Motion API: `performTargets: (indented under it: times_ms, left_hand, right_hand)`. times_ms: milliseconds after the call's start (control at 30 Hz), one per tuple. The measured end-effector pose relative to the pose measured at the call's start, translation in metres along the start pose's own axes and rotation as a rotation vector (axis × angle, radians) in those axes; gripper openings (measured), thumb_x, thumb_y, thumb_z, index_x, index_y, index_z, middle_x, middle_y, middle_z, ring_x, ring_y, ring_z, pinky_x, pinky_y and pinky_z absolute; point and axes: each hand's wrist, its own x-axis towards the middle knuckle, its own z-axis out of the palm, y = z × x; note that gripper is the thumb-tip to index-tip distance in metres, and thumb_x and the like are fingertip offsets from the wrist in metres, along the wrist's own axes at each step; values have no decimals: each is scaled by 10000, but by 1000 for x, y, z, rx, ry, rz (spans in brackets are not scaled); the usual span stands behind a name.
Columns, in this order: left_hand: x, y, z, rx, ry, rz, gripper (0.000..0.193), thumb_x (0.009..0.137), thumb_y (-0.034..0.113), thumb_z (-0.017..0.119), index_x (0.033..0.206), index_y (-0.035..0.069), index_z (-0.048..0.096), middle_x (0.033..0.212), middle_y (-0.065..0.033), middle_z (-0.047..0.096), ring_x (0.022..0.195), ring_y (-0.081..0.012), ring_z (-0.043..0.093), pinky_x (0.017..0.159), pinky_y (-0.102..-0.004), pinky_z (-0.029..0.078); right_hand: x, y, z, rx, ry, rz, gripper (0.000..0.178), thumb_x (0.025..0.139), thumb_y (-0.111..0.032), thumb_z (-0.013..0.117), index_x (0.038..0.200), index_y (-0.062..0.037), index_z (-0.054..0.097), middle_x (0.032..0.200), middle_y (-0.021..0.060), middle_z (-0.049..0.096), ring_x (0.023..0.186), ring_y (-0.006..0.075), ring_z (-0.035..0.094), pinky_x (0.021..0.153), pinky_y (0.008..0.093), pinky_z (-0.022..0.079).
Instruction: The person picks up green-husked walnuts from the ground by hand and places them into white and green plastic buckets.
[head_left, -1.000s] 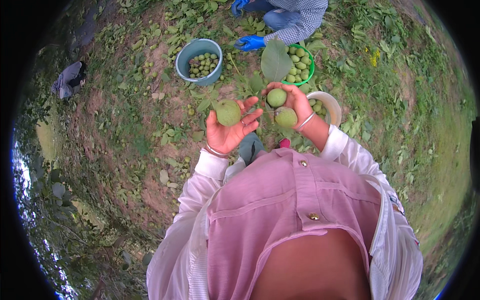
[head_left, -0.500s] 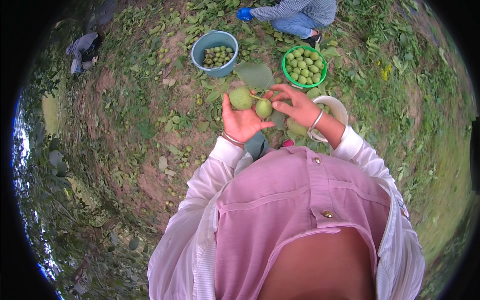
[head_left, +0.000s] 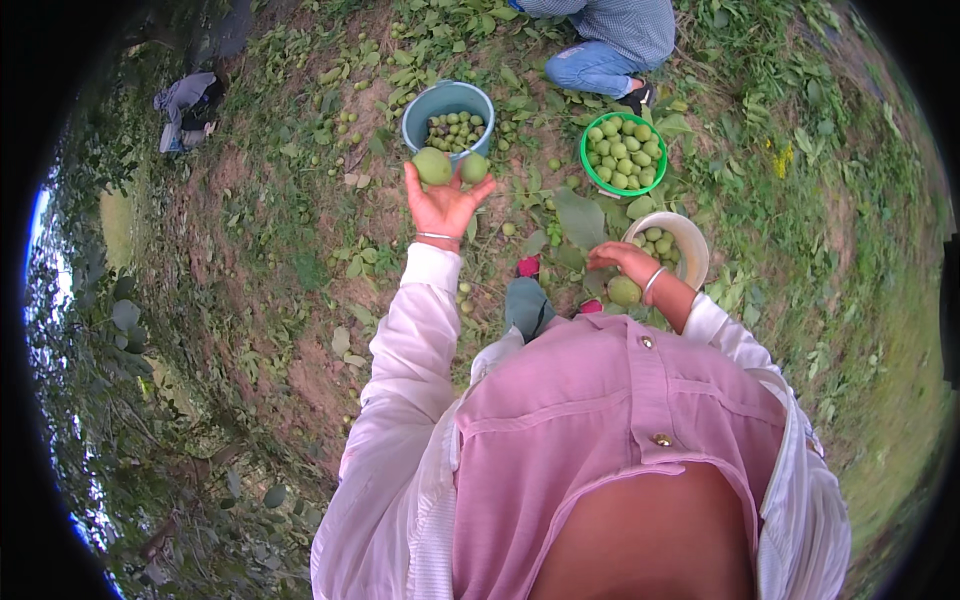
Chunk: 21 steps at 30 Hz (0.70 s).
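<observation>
Two green fruits (head_left: 432, 166) are held in the left hand (head_left: 443, 205), palm up, fingers spread and curled around them, thumb set apart on the left; the fruits are side by side at the fingers, seen over the near rim of a blue bucket (head_left: 413, 122) partly filled with smaller-looking green fruits. The right hand (head_left: 628, 262) is held well apart, back of hand up, fingers pressed together and pointed left; a third green fruit (head_left: 624, 291) is seen at its near side, partly covered by the hand, and whether it is pinched by the thumb cannot be told. A large leaf (head_left: 580, 218) is seen just beyond the right fingertips; contact cannot be told. Beside the right hand, a white bucket (head_left: 693, 245) is tilted in view, with green fruits inside. Farther out, a green tub (head_left: 585, 158) is filled with green fruits. Fallen leaves and loose fruits are scattered over the ground (head_left: 300, 370). A co-worker (head_left: 635, 35) in a checked shirt and jeans is crouched at the top edge; another person (head_left: 188, 112) is seen small at upper left, details too small to tell.
</observation>
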Motion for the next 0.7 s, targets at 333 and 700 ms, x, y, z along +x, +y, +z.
performTargets:
  times_ms: [333, 700]
  left_hand:
    - [16, -8, -38, -267, -184, -144, 588, 739, 324, 595, 1102, -86, 383, 1094, -202, 444, 965, -277, 481, 831, -356, 449]
    - [-45, -91, 3, 12, -278, -594, 497, 822, 375, 473, 1050, -66, 458, 1040, -162, 483, 860, -246, 513, 697, -315, 479]
  right_hand:
    - [13, 47, -27, 713, -220, 112, 306, 831, -326, 449, 1030, -101, 508, 1004, 52, 555, 897, 169, 533, 713, 398, 487]
    - [-12, 5, -24, 718, -493, -266, 402, 887, -230, 408, 1252, -111, 289, 1219, 163, 408, 935, 333, 552, 745, 372, 501]
